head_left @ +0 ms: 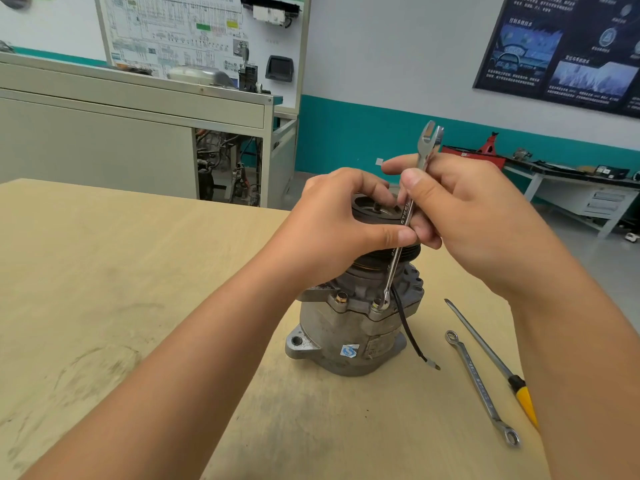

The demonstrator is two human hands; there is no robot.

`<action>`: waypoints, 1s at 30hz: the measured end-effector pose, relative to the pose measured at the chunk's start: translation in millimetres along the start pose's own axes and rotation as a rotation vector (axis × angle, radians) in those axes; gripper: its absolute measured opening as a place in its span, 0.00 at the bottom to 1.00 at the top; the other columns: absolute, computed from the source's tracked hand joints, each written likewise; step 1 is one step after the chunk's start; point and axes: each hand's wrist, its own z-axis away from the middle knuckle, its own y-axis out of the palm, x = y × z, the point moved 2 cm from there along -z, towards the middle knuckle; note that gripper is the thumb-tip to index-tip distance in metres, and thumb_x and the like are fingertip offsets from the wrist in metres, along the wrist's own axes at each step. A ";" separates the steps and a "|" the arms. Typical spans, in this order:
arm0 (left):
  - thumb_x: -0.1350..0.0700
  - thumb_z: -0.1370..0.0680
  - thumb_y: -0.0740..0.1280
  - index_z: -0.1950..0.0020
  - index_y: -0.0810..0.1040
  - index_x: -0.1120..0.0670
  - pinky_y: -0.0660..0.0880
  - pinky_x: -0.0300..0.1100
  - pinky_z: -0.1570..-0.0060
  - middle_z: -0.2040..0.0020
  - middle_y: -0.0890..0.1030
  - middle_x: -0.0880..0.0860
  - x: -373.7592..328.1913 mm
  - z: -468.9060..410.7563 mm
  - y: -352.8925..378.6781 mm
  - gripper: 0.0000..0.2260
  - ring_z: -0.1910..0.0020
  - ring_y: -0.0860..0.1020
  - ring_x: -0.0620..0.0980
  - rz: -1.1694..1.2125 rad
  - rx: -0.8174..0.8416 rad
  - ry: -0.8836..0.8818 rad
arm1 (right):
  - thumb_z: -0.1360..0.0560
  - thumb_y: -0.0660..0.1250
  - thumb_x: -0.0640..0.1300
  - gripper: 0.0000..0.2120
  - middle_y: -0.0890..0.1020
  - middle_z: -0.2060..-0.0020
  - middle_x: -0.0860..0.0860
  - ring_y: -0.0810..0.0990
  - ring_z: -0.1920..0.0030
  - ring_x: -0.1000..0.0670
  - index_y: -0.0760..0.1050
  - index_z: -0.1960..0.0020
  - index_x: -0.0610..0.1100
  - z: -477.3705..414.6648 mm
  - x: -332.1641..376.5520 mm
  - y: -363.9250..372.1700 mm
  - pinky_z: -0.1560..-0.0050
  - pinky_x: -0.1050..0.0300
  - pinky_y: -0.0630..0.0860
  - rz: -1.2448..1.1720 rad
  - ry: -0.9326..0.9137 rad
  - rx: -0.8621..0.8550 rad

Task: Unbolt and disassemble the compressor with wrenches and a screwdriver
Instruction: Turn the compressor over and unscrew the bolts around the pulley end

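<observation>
The grey metal compressor [341, 329] stands upright on the wooden table [145, 271], its black pulley on top. My left hand [332, 223] grips the pulley from the left side. My right hand [460, 209] holds a silver combination wrench [398, 251] nearly upright. The wrench's ring end sits on a bolt [377, 304] on the compressor's flange, and its open jaw points up above my fingers. A black wire [408, 327] hangs from the compressor's right side.
To the right of the compressor lie a ring wrench [479, 384] and a yellow-handled screwdriver [491, 358] on the table. Beyond the table stand a grey cabinet [131, 109], a wiring display board and a bench with tools at the right wall.
</observation>
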 end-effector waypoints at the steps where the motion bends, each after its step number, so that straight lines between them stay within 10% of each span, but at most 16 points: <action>1: 0.47 0.33 0.76 0.55 0.75 0.42 0.68 0.48 0.36 0.44 0.78 0.43 -0.5 0.1 -0.5 0.12 0.37 0.71 0.46 -0.001 0.019 0.007 | 0.19 0.57 0.44 0.08 0.76 0.77 0.62 0.74 0.75 0.60 0.74 0.47 0.51 -0.1 0.3 -0.4 0.71 0.69 0.68 -0.011 -0.002 -0.007; 10: 0.55 0.29 0.74 0.57 0.81 0.43 0.72 0.31 0.46 0.48 0.79 0.42 -3.1 0.7 -2.5 0.07 0.49 0.77 0.36 0.114 0.127 0.045 | 0.21 0.62 0.38 0.10 0.82 0.66 0.53 0.77 0.70 0.61 0.72 0.44 0.51 0.1 5.5 0.3 0.60 0.57 0.72 -0.043 -0.093 -0.099; 17: 0.58 0.29 0.74 0.73 0.75 0.45 0.73 0.30 0.58 0.60 0.77 0.42 -5.7 2.0 -3.5 0.16 0.61 0.76 0.35 0.106 0.137 0.081 | 0.20 0.58 0.36 0.11 0.81 0.69 0.53 0.75 0.73 0.62 0.72 0.54 0.50 4.0 12.4 5.5 0.68 0.73 0.69 -0.222 -0.147 -0.005; 30: 0.47 0.32 0.74 0.64 0.79 0.42 0.71 0.53 0.42 0.56 0.78 0.41 -9.1 5.1 -1.5 0.05 0.44 0.73 0.50 -0.112 0.175 0.143 | 0.23 0.56 0.54 0.16 0.74 0.74 0.52 0.69 0.72 0.57 0.68 0.59 0.41 19.9 7.3 8.6 0.67 0.66 0.69 -0.359 -0.100 0.076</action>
